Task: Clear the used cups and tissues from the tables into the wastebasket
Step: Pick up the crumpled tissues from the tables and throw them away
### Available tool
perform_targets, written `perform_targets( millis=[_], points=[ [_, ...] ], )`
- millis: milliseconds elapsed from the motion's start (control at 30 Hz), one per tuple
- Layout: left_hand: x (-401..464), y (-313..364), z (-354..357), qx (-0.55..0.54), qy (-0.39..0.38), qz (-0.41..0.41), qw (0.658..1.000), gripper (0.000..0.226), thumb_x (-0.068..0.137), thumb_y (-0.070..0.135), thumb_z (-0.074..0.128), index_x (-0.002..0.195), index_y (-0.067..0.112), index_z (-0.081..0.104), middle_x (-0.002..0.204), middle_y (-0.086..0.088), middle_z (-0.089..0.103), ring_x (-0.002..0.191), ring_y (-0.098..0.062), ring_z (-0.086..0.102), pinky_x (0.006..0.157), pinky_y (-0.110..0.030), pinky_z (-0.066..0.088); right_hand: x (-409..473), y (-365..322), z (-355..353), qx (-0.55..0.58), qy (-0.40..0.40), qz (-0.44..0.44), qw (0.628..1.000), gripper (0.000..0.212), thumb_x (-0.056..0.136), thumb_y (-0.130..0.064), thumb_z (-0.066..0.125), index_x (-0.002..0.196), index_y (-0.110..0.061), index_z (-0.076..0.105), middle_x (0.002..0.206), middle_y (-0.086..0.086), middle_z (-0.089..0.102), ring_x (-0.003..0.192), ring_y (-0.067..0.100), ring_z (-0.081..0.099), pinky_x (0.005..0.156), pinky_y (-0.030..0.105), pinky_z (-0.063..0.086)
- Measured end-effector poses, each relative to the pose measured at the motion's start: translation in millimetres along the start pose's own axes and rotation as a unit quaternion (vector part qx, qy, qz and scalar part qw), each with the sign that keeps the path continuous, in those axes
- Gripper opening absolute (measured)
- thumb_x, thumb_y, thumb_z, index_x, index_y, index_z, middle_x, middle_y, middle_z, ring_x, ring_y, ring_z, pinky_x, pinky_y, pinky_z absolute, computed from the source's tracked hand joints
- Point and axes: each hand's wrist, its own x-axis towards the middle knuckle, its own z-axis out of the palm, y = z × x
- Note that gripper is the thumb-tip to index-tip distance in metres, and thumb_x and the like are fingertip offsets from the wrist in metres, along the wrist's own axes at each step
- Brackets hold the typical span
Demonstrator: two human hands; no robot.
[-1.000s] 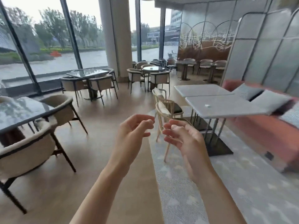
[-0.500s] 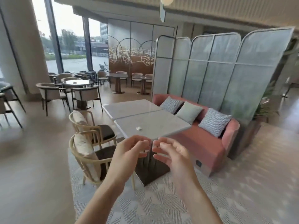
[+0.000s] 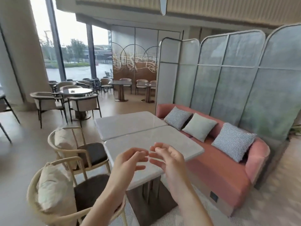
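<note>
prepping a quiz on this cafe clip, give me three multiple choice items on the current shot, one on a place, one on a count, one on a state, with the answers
1. Where is the pink sofa?
A. right of the two pale tables
B. left of them
C. by the window

2. How many cushions lie on the sofa?
A. one
B. three
C. five

3. What are the hands doing?
A. gripping a cup
B. pressing the near table
C. holding nothing

Answers:
1 A: it runs along the right edge of the near table and far table.
2 B: a checked cushion, a plain cushion and another checked one.
3 C: the left hand and right hand hover with loosely curled fingers.
</note>
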Motion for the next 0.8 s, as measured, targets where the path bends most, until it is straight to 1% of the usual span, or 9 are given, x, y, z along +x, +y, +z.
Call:
perform_targets(
  millis=[133,267,333,433,533,600,633,700,800],
  points=[
    [93.1,-23.3,-2.6,0.004,0.055,-0.029,0.998,0.020,0.100,0.006,0.055,0.098,0.003,0.075,0.095,-0.008,0.078,0.091,-0.020,0.075,0.083,-0.039,0.061,102.1,19.1,11.6,-0.055,-0.040,0.013,0.998,0.012,0.098,-0.012,0.064,0.107,-0.011,0.071,0.103,0.009,0.077,0.096,0.025,0.074,0.089,0.038,0.061],
    [175.3,-66.7,-11.7,0.026,0.101,-0.061,0.993,0.020,0.101,0.011,0.056,0.099,0.008,0.075,0.095,-0.005,0.078,0.090,-0.017,0.075,0.085,-0.041,0.062,193.0,62.1,15.7,-0.106,-0.073,0.040,0.991,0.013,0.098,-0.018,0.066,0.111,-0.016,0.069,0.108,0.005,0.075,0.099,0.021,0.073,0.091,0.039,0.061],
    [219.7,-95.4,-14.6,0.033,0.117,-0.083,0.989,0.019,0.101,0.012,0.057,0.100,0.010,0.076,0.095,-0.005,0.077,0.089,-0.016,0.075,0.085,-0.040,0.062,239.8,90.6,13.6,-0.127,-0.084,0.060,0.987,0.013,0.097,-0.015,0.067,0.109,-0.017,0.070,0.108,0.005,0.074,0.097,0.019,0.073,0.088,0.035,0.062],
    [290.6,-147.0,-18.6,0.031,0.138,-0.133,0.981,0.020,0.100,0.011,0.056,0.100,0.011,0.076,0.098,-0.009,0.076,0.090,-0.021,0.074,0.086,-0.042,0.060,313.7,136.8,4.5,-0.159,-0.093,0.098,0.978,0.016,0.093,-0.004,0.068,0.105,-0.015,0.069,0.105,0.009,0.073,0.090,0.020,0.072,0.074,0.026,0.060],
    [357.7,-209.4,-26.7,0.027,0.159,-0.196,0.967,0.019,0.101,0.010,0.054,0.100,0.010,0.073,0.102,-0.012,0.073,0.090,-0.023,0.071,0.087,-0.044,0.059,388.8,185.9,-2.7,-0.209,-0.105,0.136,0.963,0.022,0.091,-0.002,0.070,0.109,-0.013,0.068,0.104,0.008,0.071,0.093,0.023,0.071,0.077,0.030,0.060],
    [393.8,-249.0,-33.3,0.033,0.175,-0.246,0.953,0.018,0.100,0.010,0.054,0.100,0.011,0.072,0.103,-0.012,0.073,0.088,-0.023,0.069,0.084,-0.042,0.059,434.2,217.5,-5.7,-0.242,-0.118,0.174,0.947,0.025,0.089,-0.001,0.071,0.112,-0.011,0.066,0.103,0.009,0.069,0.090,0.022,0.069,0.079,0.033,0.059],
    [407.1,-266.2,-36.5,0.037,0.183,-0.268,0.945,0.017,0.100,0.010,0.055,0.101,0.012,0.072,0.102,-0.012,0.072,0.087,-0.023,0.069,0.081,-0.040,0.059,453.0,232.6,-5.9,-0.259,-0.130,0.193,0.937,0.025,0.089,0.000,0.071,0.110,-0.012,0.066,0.103,0.010,0.068,0.088,0.021,0.068,0.078,0.034,0.059],
    [432.2,-297.6,-41.6,0.041,0.187,-0.301,0.934,0.016,0.099,0.011,0.056,0.100,0.014,0.071,0.100,-0.010,0.071,0.084,-0.022,0.068,0.076,-0.036,0.059,488.8,261.8,-5.1,-0.283,-0.153,0.215,0.922,0.025,0.087,0.001,0.071,0.105,-0.015,0.064,0.102,0.011,0.066,0.083,0.020,0.065,0.074,0.033,0.056],
    [459.8,-339.4,-43.3,0.038,0.187,-0.358,0.914,0.015,0.098,0.010,0.056,0.103,0.014,0.070,0.098,-0.006,0.068,0.080,-0.021,0.065,0.070,-0.033,0.056,528.1,305.6,-0.9,-0.326,-0.187,0.255,0.891,0.028,0.088,0.002,0.067,0.108,-0.016,0.061,0.102,0.007,0.061,0.081,0.017,0.061,0.065,0.026,0.053]
  ],
)
